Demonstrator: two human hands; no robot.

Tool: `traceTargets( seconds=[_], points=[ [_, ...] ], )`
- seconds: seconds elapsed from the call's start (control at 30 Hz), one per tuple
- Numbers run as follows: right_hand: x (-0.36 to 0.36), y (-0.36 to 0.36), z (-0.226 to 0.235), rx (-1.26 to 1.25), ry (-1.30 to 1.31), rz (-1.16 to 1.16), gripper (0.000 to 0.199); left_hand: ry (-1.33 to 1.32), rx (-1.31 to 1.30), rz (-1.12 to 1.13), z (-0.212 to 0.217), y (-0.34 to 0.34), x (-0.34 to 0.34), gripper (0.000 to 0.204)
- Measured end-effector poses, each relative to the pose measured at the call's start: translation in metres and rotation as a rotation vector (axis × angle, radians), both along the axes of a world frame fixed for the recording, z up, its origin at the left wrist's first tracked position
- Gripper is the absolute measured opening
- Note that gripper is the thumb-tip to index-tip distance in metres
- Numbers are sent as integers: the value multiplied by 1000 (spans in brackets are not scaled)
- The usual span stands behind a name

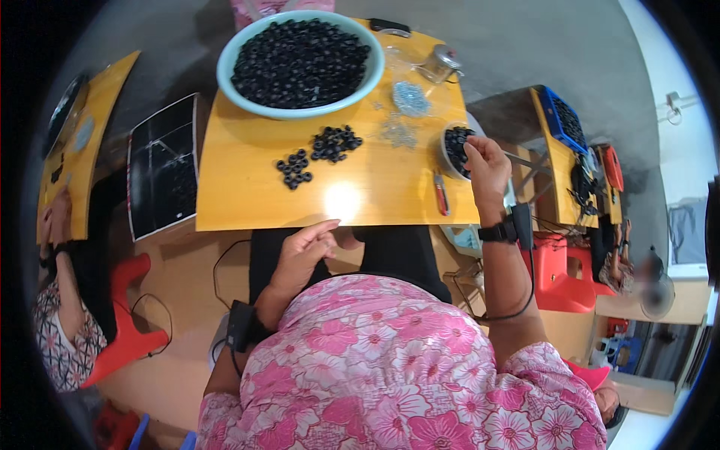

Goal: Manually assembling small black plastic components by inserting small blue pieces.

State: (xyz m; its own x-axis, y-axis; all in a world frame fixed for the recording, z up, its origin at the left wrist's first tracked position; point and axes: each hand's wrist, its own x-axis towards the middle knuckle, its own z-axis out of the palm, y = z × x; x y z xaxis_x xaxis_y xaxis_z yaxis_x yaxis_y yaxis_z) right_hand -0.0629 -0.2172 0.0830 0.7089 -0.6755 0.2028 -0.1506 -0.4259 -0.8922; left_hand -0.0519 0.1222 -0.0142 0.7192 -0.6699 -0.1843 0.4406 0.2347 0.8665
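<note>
Right hand [491, 169]: above the near right side of the small bowl [442, 155], at the table's right side; thumb and forefinger are drawn close together, fingertips pointing left and far, but whether they pinch a part cannot be made out.
Black parts in the bowl [455, 141]: just left of and below the right fingers, some hidden by them; short round pieces, too small and jumbled to give any one a long axis.
Left hand [300, 255]: at the near edge of the table [247, 187], well left of the bowl; the forefinger stretches right, the other fingers partly curl, and nothing shows in them (the inner side of the grip is hidden).
Nearer hand: the right to the bowl; the left to the loose black parts [294, 169], which lie beyond it in a small cluster.
Second cluster [335, 142]: right of and farther than the first, just beside it, well left of the right hand.
Red-and-grey tool [441, 193]: near side of the bowl, left of the right wrist, its long axis running near to far (the near end slightly to the right).
Large pale-blue basin [300, 114]: far left, filled with similar black pieces.
Silvery pieces [397, 132]: scattered left of the bowl and slightly farther.
</note>
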Motion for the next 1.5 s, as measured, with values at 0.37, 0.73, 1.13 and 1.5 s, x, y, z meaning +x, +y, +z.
traceTargets(
  seconds=[0.37,0.73,1.13,1.5],
  points=[
    [40,111,-44,-192,73,571,16,7,-7,-21,5,-2,2,36],
    [72,137,-53,-337,187,555,21,30,29,-38,4,0,2,35],
    [67,139,-60,-477,190,587,17,25,45,-18,7,-2,3,33],
    [50,138,-66,-330,229,677,18,-24,43,-3,5,-2,0,35]
  ],
)
